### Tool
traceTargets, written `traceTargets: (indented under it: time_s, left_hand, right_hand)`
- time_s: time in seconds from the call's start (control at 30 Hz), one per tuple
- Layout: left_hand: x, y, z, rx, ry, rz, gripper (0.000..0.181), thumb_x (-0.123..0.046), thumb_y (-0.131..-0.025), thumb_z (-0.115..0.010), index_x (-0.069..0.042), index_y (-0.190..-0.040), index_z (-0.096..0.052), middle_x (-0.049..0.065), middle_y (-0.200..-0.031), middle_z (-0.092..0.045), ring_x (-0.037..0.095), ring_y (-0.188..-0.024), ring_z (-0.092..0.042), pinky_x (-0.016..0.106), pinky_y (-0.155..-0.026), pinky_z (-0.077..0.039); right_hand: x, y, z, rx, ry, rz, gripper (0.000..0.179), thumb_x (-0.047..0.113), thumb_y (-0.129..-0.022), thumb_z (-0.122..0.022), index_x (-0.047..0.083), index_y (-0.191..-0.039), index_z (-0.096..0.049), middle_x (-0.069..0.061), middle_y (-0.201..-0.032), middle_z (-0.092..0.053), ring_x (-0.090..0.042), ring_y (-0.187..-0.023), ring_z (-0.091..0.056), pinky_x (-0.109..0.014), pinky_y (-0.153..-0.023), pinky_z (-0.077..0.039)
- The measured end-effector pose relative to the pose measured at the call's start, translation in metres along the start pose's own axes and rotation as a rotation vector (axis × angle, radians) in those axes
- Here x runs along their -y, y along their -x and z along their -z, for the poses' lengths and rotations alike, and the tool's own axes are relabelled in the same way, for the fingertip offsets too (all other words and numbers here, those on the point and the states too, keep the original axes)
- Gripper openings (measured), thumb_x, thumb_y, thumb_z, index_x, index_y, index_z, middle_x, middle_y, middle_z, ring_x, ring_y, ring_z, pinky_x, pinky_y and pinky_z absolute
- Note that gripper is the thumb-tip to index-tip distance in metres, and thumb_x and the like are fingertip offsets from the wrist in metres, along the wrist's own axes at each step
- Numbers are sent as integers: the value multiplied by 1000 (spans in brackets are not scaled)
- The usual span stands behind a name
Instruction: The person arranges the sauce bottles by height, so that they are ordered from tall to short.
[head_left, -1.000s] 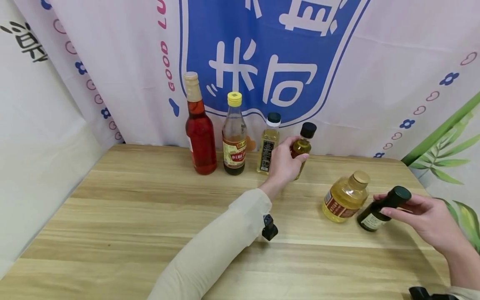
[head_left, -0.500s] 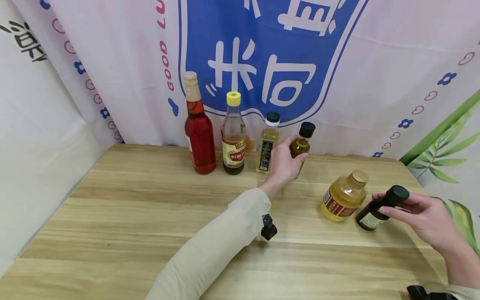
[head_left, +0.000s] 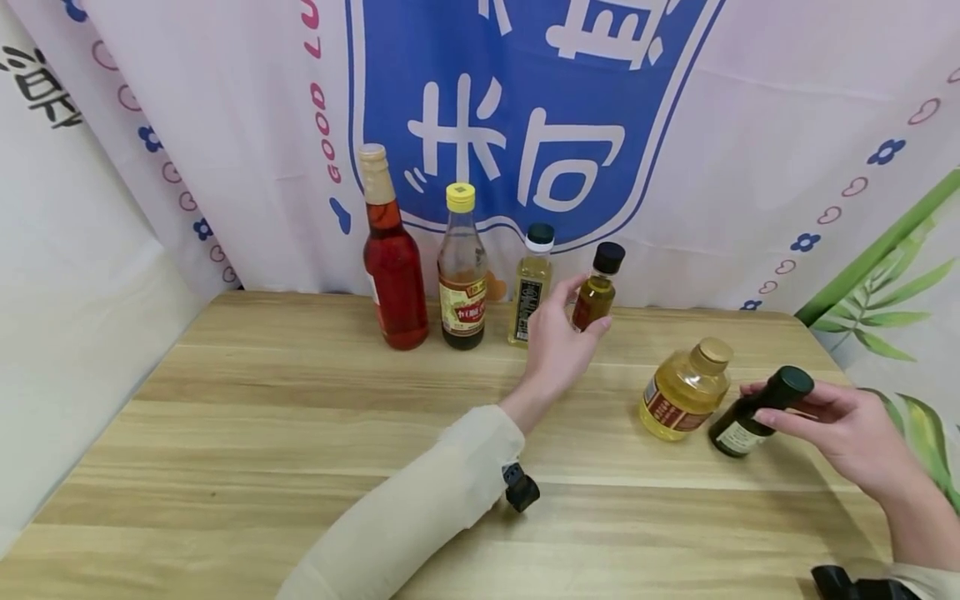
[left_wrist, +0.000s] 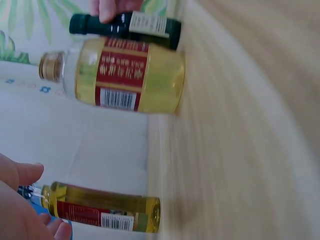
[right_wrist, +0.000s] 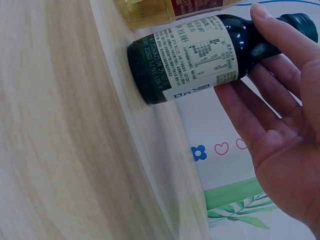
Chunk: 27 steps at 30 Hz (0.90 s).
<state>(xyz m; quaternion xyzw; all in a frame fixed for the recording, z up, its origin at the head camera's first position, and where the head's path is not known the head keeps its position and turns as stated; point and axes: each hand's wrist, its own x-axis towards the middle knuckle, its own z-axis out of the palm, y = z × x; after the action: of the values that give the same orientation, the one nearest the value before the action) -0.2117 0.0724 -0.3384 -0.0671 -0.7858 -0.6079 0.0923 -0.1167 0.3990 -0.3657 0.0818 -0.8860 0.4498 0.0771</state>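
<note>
My left hand (head_left: 558,337) is at a slim oil bottle (head_left: 594,302) with a black cap, near the back of the table. Its thumb and fingers are spread apart around the bottle, which stands upright; in the left wrist view the thumb (left_wrist: 31,173) shows a gap to the neck. At the right, my right hand (head_left: 862,433) grips a small dark green bottle (right_wrist: 200,55) by the neck, thumb on one side and fingers on the other. The green bottle stands close beside a wide, tan-capped bottle of yellow oil (head_left: 686,392).
Left of my left hand stand a square bottle of pale oil (head_left: 531,292), a yellow-capped bottle (head_left: 462,308) and a tall bottle of red liquid (head_left: 396,287). A printed curtain (head_left: 285,208) hangs behind the wooden table (head_left: 247,450).
My left hand has loosened its hold on the slim oil bottle and drawn slightly back toward me, uncovering more of it. The right hand keeps its grip on the green bottle.
</note>
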Motion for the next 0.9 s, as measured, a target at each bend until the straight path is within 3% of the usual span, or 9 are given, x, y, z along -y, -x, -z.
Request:
traceTargets:
  time_s: [0.2,0.43,0.6,0.7,0.9]
  left_hand:
    - [-3,24,4,13,76,10,59,-16,-90,-86,-16,-143,-61,3,-144,-68,24,-134,-63,45,-114,-50]
    - [-8,44,-12,221,150,29,64,-25,-86,-90,-23,-143,-61,-8,-142,-68,8,-131,-62,28,-112,-50]
    - [-10,50,-32,330,116,63,73,-32,-83,-93,-28,-147,-58,-13,-146,-65,8,-134,-60,26,-110,-50]
    - [-10,53,-42,362,91,74,76,-35,-82,-94,-30,-149,-57,-17,-147,-64,7,-135,-60,26,-108,-51]
    - [-6,55,-56,354,62,81,77,-36,-80,-95,-31,-148,-59,-18,-144,-66,5,-132,-61,23,-108,-49]
  right_hand:
    - [2,-1,0,0,-4,-2,36,-5,-95,-75,-8,-130,-69,18,-115,-80,5,-104,-75,-12,-82,-59]
    - [2,0,-1,2,-17,1,37,-6,-94,-74,-10,-130,-68,17,-115,-81,4,-103,-75,-12,-82,-59]
    - [0,-1,-1,4,-11,-11,37,-4,-95,-74,-9,-132,-68,18,-116,-80,4,-104,-75,-13,-81,-59]
    - [-1,-1,-1,8,-12,-21,38,-3,-96,-74,-8,-133,-68,18,-117,-80,5,-104,-75,-13,-81,-59]
    - [-1,-1,0,18,-37,-26,37,-4,-96,-73,-8,-133,-67,17,-117,-80,4,-105,-75,-13,-82,-59]
